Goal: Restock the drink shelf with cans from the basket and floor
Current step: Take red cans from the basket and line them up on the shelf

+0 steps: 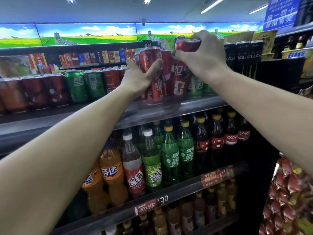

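Observation:
My left hand (138, 77) wraps around a tall red cola can (149, 60) that is stacked on another red can (156, 89) on the can shelf (169, 110). My right hand (201, 53) grips a second red cola can (185, 44) from above, tilted, at the top of the stack. More red cola cans (179, 77) stand between my hands. Green soda cans (76, 86) and wrapped red cans (37, 92) line the shelf to the left. No basket or floor is in view.
Black energy drink cans (243, 55) stand to the right. Below are bottles: orange (110, 168), green (169, 155), dark cola (216, 139). Small boxes (94, 58) fill a higher shelf at the back. Red snack packs (291, 192) hang at lower right.

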A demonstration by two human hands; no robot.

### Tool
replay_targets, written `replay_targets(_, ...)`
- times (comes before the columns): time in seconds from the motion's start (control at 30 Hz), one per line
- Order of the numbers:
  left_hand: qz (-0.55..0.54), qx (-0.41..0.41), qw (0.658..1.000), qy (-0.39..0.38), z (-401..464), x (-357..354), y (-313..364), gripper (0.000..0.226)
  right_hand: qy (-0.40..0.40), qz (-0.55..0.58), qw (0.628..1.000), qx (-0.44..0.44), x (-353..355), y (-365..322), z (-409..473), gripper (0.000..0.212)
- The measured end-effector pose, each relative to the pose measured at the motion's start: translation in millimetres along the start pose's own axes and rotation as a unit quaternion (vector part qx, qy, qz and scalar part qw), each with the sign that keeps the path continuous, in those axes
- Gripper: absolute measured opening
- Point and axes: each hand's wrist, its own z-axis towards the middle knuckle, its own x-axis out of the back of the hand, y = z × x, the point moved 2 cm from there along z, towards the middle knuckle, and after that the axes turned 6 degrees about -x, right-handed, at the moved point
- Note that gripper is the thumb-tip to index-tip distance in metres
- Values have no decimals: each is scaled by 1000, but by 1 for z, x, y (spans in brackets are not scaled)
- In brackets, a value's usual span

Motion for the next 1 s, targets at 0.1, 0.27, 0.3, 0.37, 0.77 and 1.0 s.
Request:
replay_targets(0.1, 14, 21, 1000, -9, -10, 5, 8, 118, 35, 90, 994, -41, 14, 6, -1, 56)
replay_targets(0.27, 45, -64, 993, 88, -35, 20, 12, 107, 57, 264, 954, -134, 36, 10, -1, 45)
replay_targets(0.3, 58, -111, 985, 117, -44, 21, 17, 101, 42, 306, 938, -157, 37, 11, -3, 39)
replay_targets(0.37, 62, -170, 975, 132, -59, 20, 26, 91, 0, 391, 898, -200, 38, 10, -13, 26)
replay_targets(0.77, -247, -60, 964, 74, -31, 30, 52, 84, -343, 385, 841, -163, 19, 16, -54, 31)
replay_targets(1.0, -108, -121, 985, 51, -30, 34, 76, 64, -281, 106, 954, 0, 14, 5, -28, 43)
